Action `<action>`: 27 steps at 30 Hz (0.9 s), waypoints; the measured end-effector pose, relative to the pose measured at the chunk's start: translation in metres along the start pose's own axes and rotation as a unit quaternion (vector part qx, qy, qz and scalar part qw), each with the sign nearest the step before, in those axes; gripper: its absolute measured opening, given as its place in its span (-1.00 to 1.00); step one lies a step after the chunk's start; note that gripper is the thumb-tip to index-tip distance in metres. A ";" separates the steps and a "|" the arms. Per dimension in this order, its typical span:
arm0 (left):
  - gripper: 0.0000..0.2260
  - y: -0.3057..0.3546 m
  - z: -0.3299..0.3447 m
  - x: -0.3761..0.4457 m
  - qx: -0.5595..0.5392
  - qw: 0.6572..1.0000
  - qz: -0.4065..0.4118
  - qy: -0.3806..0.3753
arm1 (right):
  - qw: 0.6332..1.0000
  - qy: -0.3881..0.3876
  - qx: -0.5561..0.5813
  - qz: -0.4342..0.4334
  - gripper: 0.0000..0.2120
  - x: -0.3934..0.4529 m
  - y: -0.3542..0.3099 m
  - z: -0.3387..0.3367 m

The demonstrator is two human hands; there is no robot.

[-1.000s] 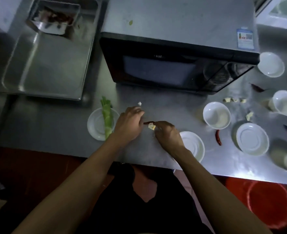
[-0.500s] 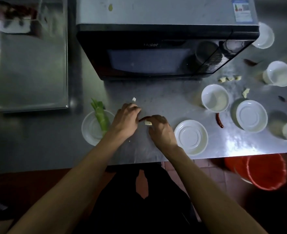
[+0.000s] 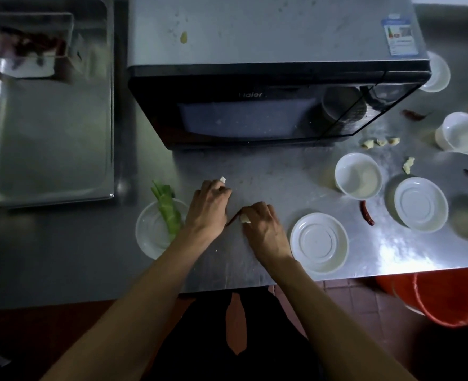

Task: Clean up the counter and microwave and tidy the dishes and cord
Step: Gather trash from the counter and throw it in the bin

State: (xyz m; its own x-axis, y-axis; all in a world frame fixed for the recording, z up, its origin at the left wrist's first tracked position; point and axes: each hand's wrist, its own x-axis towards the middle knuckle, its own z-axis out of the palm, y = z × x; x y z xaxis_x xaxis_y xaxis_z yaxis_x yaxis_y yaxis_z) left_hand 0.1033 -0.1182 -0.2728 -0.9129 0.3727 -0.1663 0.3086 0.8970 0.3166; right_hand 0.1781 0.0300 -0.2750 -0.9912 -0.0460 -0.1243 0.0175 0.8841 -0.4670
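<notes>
My left hand point(image 3: 209, 206) rests knuckles-up on the steel counter point(image 3: 276, 177), fingers curled, with a tiny white scrap point(image 3: 222, 179) at its fingertips. My right hand point(image 3: 263, 226) pinches a pale food scrap point(image 3: 245, 218), and a dried red chili point(image 3: 232, 220) lies slanted between the two hands. The black microwave point(image 3: 254, 114) stands shut just behind, with a yellowish spot point(image 3: 183, 37) on its top. A white plate point(image 3: 150, 235) holding a green vegetable stalk point(image 3: 168, 213) sits left of my left hand.
Right of my hands: a white saucer point(image 3: 319, 243), a bowl point(image 3: 358, 174), another saucer point(image 3: 421, 204), a cup point(image 3: 459, 133), loose chilies point(image 3: 367, 214) and pale scraps point(image 3: 380, 143). A red bucket point(image 3: 447, 298) stands on the floor. The sink point(image 3: 45, 119) lies left.
The view has shifted left and down the counter. Both hands stay close together over the chili and scrap, barely moved.
</notes>
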 end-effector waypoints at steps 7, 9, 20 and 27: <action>-0.67 -0.005 0.004 0.004 -0.023 1.000 -0.004 -0.009 | 1.000 0.011 -0.011 -0.006 -0.78 0.003 -0.001 -0.002; -0.67 -0.007 0.005 0.006 -0.028 1.000 -0.003 -0.015 | 1.000 0.015 -0.015 -0.006 -0.77 0.003 -0.001 -0.002; -0.76 -0.010 0.003 0.007 -0.042 0.999 0.016 -0.004 | 1.000 0.016 -0.009 0.013 -0.78 0.002 -0.002 -0.002; -0.73 -0.008 -0.005 0.003 -0.065 0.997 0.033 -0.006 | 0.997 0.048 0.055 0.016 -0.71 0.003 -0.001 -0.008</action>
State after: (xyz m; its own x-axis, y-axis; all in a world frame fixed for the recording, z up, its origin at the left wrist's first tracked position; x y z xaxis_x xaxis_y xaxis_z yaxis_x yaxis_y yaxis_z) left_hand 0.0967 -0.1252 -0.2713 -0.8882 0.4334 -0.1524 0.3294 0.8321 0.4463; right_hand 0.1744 0.0323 -0.2679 -0.9978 0.0313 -0.0582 0.0585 0.8281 -0.5575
